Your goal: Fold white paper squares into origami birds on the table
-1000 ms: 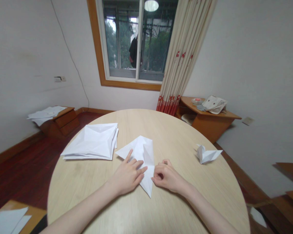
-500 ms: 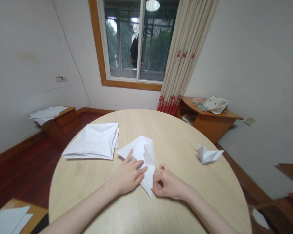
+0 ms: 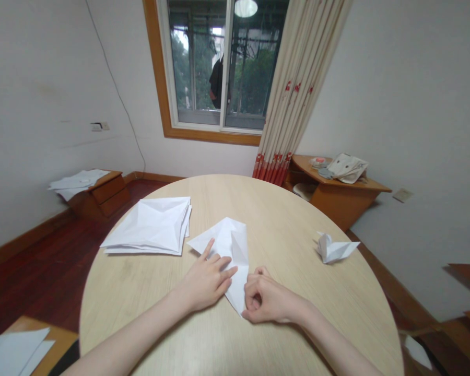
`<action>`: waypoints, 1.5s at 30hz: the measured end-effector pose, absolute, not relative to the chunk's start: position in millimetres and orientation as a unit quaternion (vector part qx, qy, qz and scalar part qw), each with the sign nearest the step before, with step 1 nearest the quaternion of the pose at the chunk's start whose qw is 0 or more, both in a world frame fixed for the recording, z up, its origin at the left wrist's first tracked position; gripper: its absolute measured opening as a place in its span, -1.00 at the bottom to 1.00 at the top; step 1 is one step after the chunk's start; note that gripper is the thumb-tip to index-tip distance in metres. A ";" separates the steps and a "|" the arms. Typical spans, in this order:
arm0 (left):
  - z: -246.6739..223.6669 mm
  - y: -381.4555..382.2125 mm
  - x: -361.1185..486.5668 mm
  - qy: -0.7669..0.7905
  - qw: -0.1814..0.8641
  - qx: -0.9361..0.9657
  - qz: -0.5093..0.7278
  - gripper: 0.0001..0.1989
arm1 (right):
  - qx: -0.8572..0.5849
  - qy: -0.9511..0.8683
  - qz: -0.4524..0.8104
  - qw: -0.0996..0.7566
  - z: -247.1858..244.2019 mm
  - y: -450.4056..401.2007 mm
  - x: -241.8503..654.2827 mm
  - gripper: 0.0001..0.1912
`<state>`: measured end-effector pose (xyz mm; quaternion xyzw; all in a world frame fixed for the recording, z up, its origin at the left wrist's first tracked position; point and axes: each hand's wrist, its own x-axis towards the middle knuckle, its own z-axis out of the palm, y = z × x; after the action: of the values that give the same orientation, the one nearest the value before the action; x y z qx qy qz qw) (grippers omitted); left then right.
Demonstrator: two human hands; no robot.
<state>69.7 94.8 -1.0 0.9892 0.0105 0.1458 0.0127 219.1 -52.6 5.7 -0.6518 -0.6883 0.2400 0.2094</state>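
Observation:
A partly folded white paper [image 3: 238, 248] lies on the round wooden table [image 3: 235, 344], its narrow point toward me. My left hand [image 3: 209, 279] rests on its left part, fingers spread and pressing it flat. At the paper's lower right edge, my right hand [image 3: 264, 297] is curled, with thumb and index finger touching the edge near the bottom tip. Whether the right fingers pinch the paper is hard to see.
A stack of creased white sheets [image 3: 152, 224] lies on the table's left side. On the right stands a small folded paper figure [image 3: 335, 249]. Beyond the table are a corner shelf [image 3: 337, 201] and a small drawer cabinet [image 3: 109, 196].
My right thumb and fingertips have slid slightly down along the paper's right edge toward its bottom tip. My left hand has stayed in place.

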 end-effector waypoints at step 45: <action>2.4 89.3 67.8 0.033 0.080 0.981 0.171 -0.49 | -0.631 -0.704 -0.058 0.320 -6.4 -46.2 246.7 -0.85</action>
<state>67.8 89.3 2.4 0.9815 0.0331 0.1708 0.0804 246.7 -46.2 -6.4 -0.6308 -0.7044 -0.0577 0.3204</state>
